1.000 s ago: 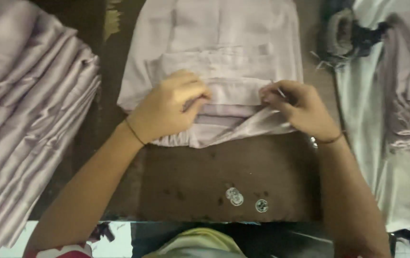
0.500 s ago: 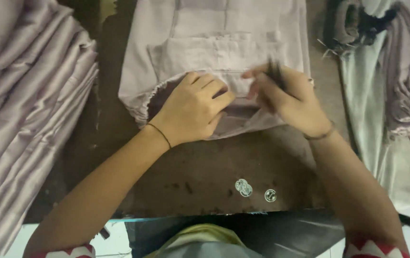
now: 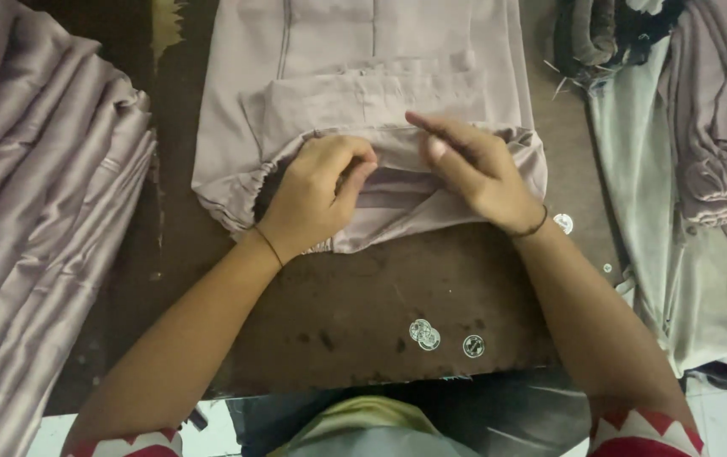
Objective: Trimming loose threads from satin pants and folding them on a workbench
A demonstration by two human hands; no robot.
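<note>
Dim, warm indoor light from overhead, fairly even. Dark wooden table soaks up light; little detail in its surface. Soft shadows under both hands and in the folds of the mauve garment. No hard glare. Slight motion blur on the right hand. Frame edges slightly soft; top right corner murky.

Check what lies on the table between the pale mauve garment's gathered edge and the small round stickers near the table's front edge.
Bare dark brown wooden table only. In the head view, nothing lies between the pale mauve garment and the round stickers; the two forearms flank that stretch.
</note>
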